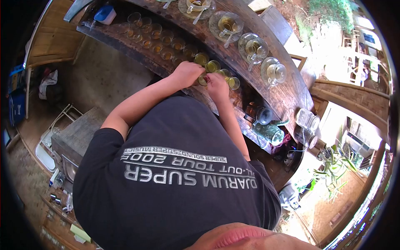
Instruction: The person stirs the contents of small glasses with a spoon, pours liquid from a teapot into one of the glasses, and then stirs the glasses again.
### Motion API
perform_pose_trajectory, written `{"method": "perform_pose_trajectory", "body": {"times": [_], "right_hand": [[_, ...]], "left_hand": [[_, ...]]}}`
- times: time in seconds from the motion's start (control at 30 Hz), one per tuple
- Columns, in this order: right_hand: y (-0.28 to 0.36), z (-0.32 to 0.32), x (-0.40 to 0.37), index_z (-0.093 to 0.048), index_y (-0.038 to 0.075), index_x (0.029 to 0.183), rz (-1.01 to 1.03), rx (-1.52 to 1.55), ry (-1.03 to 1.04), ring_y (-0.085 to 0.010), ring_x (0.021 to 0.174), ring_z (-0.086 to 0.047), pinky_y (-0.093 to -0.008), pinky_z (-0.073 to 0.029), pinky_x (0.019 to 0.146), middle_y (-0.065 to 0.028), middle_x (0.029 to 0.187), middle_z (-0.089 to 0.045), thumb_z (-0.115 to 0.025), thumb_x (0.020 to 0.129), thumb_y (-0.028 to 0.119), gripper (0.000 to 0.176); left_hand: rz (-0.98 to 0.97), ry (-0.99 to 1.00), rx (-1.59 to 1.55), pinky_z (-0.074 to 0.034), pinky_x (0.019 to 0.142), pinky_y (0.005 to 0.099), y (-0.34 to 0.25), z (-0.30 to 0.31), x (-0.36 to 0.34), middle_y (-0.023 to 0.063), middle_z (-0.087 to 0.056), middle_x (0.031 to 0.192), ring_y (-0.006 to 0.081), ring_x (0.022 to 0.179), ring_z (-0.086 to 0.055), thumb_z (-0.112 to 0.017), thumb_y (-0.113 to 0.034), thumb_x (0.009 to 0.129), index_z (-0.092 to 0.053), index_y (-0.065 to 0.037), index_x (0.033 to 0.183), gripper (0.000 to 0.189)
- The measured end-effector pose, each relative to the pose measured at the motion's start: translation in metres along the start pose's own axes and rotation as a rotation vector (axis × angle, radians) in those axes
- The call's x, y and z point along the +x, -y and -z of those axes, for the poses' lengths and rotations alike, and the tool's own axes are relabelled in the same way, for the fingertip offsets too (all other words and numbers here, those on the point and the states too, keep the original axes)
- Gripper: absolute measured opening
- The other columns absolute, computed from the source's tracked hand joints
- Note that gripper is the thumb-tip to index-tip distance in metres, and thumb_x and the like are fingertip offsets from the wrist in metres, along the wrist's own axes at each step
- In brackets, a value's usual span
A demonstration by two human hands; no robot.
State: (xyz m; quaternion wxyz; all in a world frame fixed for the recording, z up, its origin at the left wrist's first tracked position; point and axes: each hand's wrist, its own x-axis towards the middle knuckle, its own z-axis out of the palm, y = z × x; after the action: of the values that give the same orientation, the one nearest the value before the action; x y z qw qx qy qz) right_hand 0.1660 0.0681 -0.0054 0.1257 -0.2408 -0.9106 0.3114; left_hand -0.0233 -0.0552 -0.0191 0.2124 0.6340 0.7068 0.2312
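My left hand (187, 74) is closed, fingers curled down at the near edge of a cluster of small glasses. Its fingertips are partly hidden, so I cannot make out what they hold. My right hand (217, 86) pinches at the rim of a small glass (202, 80) of yellowish liquid between the two hands. Just beyond my fingers stand more glasses, one (201, 58) and another (213, 66) with greenish-yellow liquid. Beside my right hand is a further glass (234, 83). Rows of glasses (166, 37) with amber liquid stretch to the left on the dark wooden shelf.
Several glass cups on saucers (226, 23), with spoons, line the higher wooden counter (287, 89). A blue-lidded container (105, 15) sits at the far left. To the right are a dark jar (263, 115), a green glass vessel (274, 134) and clear jars (307, 120).
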Motion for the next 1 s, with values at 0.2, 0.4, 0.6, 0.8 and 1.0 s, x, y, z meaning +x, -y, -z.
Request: {"method": "perform_pose_trajectory", "body": {"times": [0.2, 0.4, 0.6, 0.8, 1.0], "right_hand": [[0.001, 0.006, 0.002, -0.081, 0.006, 0.108, -0.039, -0.005, 0.02, -0.04, 0.102, -0.076, -0.0502, -0.061, 0.086, -0.0144, 0.105, -0.08, -0.076, 0.105, 0.019, 0.014], [-0.006, 0.001, -0.004, -0.08, 0.004, 0.109, -0.04, 0.125, 0.073, -0.0418, 0.102, -0.076, -0.0504, -0.06, 0.086, -0.0166, 0.105, -0.079, -0.075, 0.106, 0.019, 0.016], [-0.003, -0.001, -0.001, -0.08, 0.006, 0.109, -0.059, 0.1, 0.033, -0.0411, 0.104, -0.075, -0.052, -0.06, 0.087, -0.0156, 0.105, -0.078, -0.074, 0.106, 0.019, 0.015], [-0.004, -0.001, -0.001, -0.079, 0.007, 0.105, -0.063, 0.049, -0.007, -0.0405, 0.102, -0.075, -0.0521, -0.06, 0.086, -0.0135, 0.104, -0.078, -0.076, 0.104, 0.019, 0.013], [-0.002, 0.0, -0.005, -0.08, 0.006, 0.106, 0.011, 0.039, 0.022, -0.0402, 0.103, -0.075, -0.0514, -0.06, 0.087, -0.0147, 0.105, -0.079, -0.076, 0.104, 0.018, 0.013]], "left_hand": [[-0.008, -0.03, 0.004, -0.059, 0.094, 0.0513, 0.001, -0.004, 0.0, 0.0097, -0.08, 0.109, 0.0353, 0.113, -0.078, -0.094, -0.026, 0.079, -0.08, -0.012, 0.116, 0.042], [0.007, -0.005, 0.009, -0.06, 0.093, 0.052, 0.002, -0.004, 0.0, 0.0104, -0.079, 0.109, 0.0362, 0.113, -0.078, -0.094, -0.026, 0.079, -0.08, -0.012, 0.119, 0.045], [0.012, 0.008, 0.026, -0.06, 0.093, 0.0526, 0.0, -0.003, 0.001, 0.0114, -0.08, 0.111, 0.0376, 0.112, -0.078, -0.095, -0.025, 0.078, -0.079, -0.01, 0.122, 0.05], [-0.008, -0.015, 0.008, -0.06, 0.094, 0.053, 0.001, -0.005, 0.0, 0.0123, -0.079, 0.111, 0.0379, 0.112, -0.078, -0.094, -0.025, 0.079, -0.078, -0.009, 0.116, 0.043], [-0.017, 0.035, 0.083, -0.061, 0.091, 0.0517, 0.005, -0.005, 0.003, 0.0127, -0.079, 0.111, 0.0371, 0.112, -0.078, -0.089, -0.024, 0.084, -0.08, -0.008, 0.123, 0.043]]}}
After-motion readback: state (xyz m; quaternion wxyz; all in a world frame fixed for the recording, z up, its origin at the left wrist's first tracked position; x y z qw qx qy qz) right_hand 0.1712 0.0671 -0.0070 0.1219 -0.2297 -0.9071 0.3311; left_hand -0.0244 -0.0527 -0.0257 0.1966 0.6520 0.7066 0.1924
